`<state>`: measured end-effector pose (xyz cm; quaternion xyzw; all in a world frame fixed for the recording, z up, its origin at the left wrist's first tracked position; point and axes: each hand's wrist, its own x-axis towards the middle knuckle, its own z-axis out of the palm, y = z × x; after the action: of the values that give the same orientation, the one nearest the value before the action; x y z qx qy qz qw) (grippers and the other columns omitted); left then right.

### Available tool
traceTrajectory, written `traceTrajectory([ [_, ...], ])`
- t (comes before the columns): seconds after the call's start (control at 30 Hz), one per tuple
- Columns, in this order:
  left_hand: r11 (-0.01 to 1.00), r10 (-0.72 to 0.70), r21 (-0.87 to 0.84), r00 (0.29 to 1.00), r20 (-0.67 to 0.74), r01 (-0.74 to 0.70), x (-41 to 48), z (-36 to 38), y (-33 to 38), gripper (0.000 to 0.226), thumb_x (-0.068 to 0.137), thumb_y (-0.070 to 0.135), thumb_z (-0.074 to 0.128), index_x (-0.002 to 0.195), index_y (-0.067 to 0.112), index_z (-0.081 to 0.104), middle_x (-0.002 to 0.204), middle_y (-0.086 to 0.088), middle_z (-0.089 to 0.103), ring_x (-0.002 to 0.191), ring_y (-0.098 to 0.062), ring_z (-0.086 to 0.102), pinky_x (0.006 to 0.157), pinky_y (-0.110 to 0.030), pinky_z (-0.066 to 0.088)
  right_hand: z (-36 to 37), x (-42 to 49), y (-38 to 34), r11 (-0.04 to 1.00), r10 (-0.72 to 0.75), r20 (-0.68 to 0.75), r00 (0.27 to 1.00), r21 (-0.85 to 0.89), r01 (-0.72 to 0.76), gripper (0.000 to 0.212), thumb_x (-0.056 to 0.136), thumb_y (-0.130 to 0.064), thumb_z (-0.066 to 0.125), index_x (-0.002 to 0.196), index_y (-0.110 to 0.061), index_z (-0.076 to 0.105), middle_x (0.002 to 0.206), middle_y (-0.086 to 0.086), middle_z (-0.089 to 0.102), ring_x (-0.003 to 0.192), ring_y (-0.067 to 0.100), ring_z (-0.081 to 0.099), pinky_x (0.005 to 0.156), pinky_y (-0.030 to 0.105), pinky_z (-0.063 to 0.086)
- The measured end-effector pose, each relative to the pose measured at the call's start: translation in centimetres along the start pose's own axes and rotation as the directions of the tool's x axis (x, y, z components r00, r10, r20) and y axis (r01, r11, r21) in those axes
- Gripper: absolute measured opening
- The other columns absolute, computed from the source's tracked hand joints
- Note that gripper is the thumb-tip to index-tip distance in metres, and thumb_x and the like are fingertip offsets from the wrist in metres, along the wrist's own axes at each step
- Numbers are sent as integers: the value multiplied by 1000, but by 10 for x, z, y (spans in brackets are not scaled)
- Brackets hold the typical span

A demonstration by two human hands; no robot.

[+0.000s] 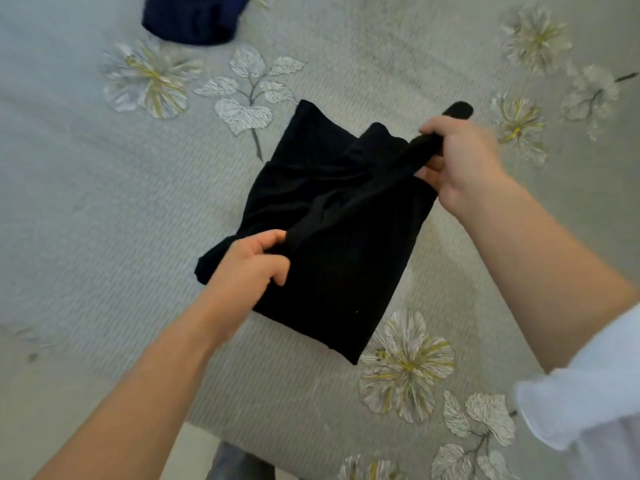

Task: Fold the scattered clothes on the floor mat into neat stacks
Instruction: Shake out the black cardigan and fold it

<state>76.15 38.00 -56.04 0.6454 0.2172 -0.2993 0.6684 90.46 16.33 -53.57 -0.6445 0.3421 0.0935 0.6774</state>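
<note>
At frame centre, a folded black garment (332, 237) lies on the flowered mat (86, 209). Left hand (254, 263) grips a black strip (353, 199) at its lower end; right hand (460, 161) grasps its upper end. Upper left, a navy cloth (194, 17) rests apart.

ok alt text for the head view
The left hand and right hand hold a black strip of cloth stretched over a folded black garment on a grey floral mat. A dark blue garment lies beyond.
</note>
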Motion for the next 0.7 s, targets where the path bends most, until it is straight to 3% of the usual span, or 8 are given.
traceTrajectory([
  [0.1,990,-73,-132,969,-237,42,5,-41,-10,46,56,8,50,96,18,71,84,0,69,80,-17,60,66,-29,46,54,-8,-5,999,-10,232,973,-33,18,9,87,-11,58,94,-7,55,79,6,63,66,17,67,60,29,56],
  [0.17,989,-85,-144,920,-382,32,5,-61,-20,31,76,11,49,93,26,70,89,5,70,83,-13,63,66,-28,47,72,-9,3,967,3,293,956,-245,72,14,88,-21,60,100,-13,58,98,6,67,85,17,69,74,32,58],
  [0.27,996,-46,-94,828,-559,-8,-4,-73,-42,31,80,37,50,107,29,62,96,11,65,88,-6,63,72,-27,48,66,-7,31,769,-175,130,976,-601,218,26,84,-23,63,109,-20,55,101,-4,62,93,11,60,81,28,50],
  [0.4,974,-201,-206,797,-570,98,-18,-62,-67,37,79,50,57,101,21,61,92,-1,67,82,-17,65,73,-37,53,30,-11,69,643,-455,-115,883,-729,237,50,79,-24,67,123,-11,47,126,5,46,111,17,47,88,25,39],
  [0.47,940,-305,-284,839,-450,190,-17,-51,-71,29,84,47,59,96,22,64,88,-4,72,80,-19,69,73,-37,56,17,-8,79,710,-360,-284,888,-702,63,64,76,-32,71,128,-8,41,133,8,38,118,22,43,93,31,39],
  [0.53,930,-316,-290,892,-323,224,-14,-38,-69,21,84,42,64,98,27,64,88,3,74,78,-11,71,68,-29,55,12,-4,84,866,-88,-321,943,-493,-87,67,76,-37,74,128,-7,44,132,5,46,113,20,51,91,34,46],
  [0.6,939,-258,-299,923,-284,170,-11,-24,-65,21,86,32,66,106,31,60,100,9,70,85,-7,70,73,-24,56,9,-2,83,940,76,-208,975,-311,-140,43,77,-31,76,110,-9,60,111,2,65,100,19,64,84,34,54],
  [0.7,950,-175,-307,910,-376,55,-9,-12,-56,35,94,28,57,128,29,47,122,7,60,110,-11,59,99,-36,47,-1,-7,77,941,74,-155,985,-315,-120,17,75,-20,76,87,-15,65,91,0,71,80,14,70,72,31,58],
])
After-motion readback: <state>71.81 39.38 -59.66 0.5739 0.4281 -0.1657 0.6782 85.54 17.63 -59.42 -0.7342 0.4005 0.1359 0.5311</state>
